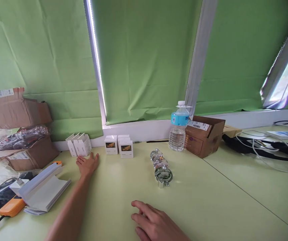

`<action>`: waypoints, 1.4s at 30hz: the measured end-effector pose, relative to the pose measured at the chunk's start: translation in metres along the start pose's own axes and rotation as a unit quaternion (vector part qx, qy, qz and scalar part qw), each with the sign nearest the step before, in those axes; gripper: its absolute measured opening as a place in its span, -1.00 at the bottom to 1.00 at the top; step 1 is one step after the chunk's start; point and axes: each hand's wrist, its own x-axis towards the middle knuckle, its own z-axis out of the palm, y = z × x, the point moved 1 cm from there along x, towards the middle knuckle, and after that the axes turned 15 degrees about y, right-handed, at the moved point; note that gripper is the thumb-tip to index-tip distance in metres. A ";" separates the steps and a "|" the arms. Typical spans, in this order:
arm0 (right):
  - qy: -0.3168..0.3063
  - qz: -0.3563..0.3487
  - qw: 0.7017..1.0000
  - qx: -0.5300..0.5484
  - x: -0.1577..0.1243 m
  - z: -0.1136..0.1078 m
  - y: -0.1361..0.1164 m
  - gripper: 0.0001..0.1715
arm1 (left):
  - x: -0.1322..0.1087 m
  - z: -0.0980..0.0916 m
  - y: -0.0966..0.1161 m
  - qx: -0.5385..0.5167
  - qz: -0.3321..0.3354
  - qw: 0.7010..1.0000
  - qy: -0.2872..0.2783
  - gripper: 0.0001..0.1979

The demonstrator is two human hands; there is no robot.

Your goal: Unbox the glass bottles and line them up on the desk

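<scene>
My left hand [87, 164] rests flat and open on the pale green table [184, 201], its fingertips just short of a group of small white cartons [82, 145]. Several more white boxes with a dark picture on the front [118, 146] stand to the right of it. My right hand [151, 221] lies on the tabletop near the bottom of the view, holding nothing, with its fingers loosely spread. Ahead of those fingers is a row of shiny metal clamps [161, 169], lying apart from both hands.
A water bottle [178, 134] and a small cardboard box [204, 137] stand at the back. Opened cartons [15, 113], a white folded card item [44, 189] and an orange tool [11, 206] lie left. Black bags and white cables [267, 147] lie right. Green curtains cover the wall.
</scene>
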 end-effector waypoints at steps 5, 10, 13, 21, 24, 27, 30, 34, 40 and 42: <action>-0.013 0.029 0.999 0.024 0.006 -0.018 -0.010 -0.75 | -0.019 -0.018 0.006 -0.007 0.053 0.998 0.042 -0.40; 0.006 0.046 0.998 0.047 0.005 -0.026 -0.011 -0.76 | -0.038 -0.048 0.024 -0.070 0.225 0.968 0.090 -0.53; 0.040 0.052 0.996 0.053 0.003 -0.025 -0.004 -0.76 | -0.048 -0.061 0.048 -0.114 0.306 0.939 0.107 -0.49; 0.075 0.070 0.993 0.058 0.007 -0.022 0.013 -0.72 | -0.064 -0.071 0.126 -0.183 0.337 0.914 0.135 -0.19; 0.083 0.072 0.993 0.049 0.008 -0.020 0.017 -0.73 | -0.067 -0.075 0.132 -0.198 0.343 0.908 0.139 -0.45; 0.090 0.061 0.993 0.038 0.007 -0.017 0.020 -0.75 | -0.076 -0.083 0.123 -0.215 0.364 0.895 0.138 -0.61; 0.088 0.053 0.994 0.030 0.007 -0.014 0.020 -0.78 | -0.093 -0.090 0.106 -0.230 0.377 0.887 0.133 -0.60; 0.091 0.064 0.993 0.025 0.007 -0.020 0.017 -0.76 | -0.119 -0.099 0.081 -0.253 0.390 0.877 0.118 -0.64; 0.140 0.141 0.979 0.045 0.010 -0.034 0.014 -0.67 | -0.146 -0.136 0.059 -0.298 0.365 0.877 0.092 -0.71; 0.144 0.155 0.975 0.069 0.010 -0.035 0.012 -0.65 | -0.155 -0.158 0.054 -0.365 0.322 0.873 0.037 -0.73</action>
